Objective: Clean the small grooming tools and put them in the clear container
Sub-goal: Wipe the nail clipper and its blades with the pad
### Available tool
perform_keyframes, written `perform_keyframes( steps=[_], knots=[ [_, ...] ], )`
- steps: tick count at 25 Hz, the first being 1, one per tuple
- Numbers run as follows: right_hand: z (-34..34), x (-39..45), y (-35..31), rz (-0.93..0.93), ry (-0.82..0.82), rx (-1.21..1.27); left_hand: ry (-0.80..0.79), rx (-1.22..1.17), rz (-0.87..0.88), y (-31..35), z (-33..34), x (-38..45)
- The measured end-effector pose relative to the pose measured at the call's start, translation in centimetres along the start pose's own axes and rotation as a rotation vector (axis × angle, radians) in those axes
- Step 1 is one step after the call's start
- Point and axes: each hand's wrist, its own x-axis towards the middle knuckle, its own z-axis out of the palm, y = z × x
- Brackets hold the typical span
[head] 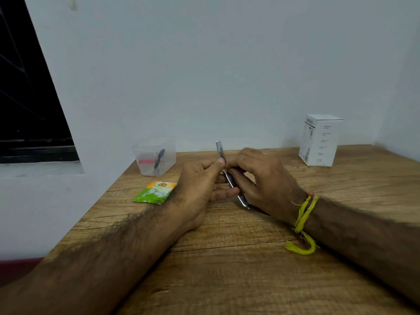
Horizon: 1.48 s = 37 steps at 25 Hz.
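A slim metal grooming tool [221,150] stands tilted between my two hands over the middle of the wooden table [227,269]. My left hand [197,187] pinches it near the top with thumb and fingers. My right hand [263,178] grips its lower shaft, whose shiny end [242,200] pokes out below. The clear container [154,155] stands at the table's back left by the wall, holding a dark tool and a red item.
A green and orange sachet [155,192] lies flat just left of my left hand. A white carton [319,139] stands at the back right. A yellow thread is tied around my right wrist [304,214]. A dark window is at far left.
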Motion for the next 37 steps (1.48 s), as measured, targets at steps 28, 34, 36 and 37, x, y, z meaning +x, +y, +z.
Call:
perform_keyframes(
  steps=[28, 34, 36, 37],
  knots=[
    [-0.52, -0.44, -0.30, 0.005, -0.035, -0.047, 0.038, -0.025, 0.036, -0.22, 0.01, 0.03],
    [-0.60, -0.46, -0.11, -0.024, -0.015, -0.056, 0.052, -0.015, 0.065, -0.30, -0.17, 0.09],
    [-0.67, -0.47, -0.06, -0.040, -0.006, -0.087, 0.051, -0.007, 0.071, -0.33, -0.05, 0.03],
    [-0.70, -0.40, -0.06, -0.032, 0.005, -0.104, 0.051, 0.000, 0.073, -0.29, -0.05, -0.01]
  ],
)
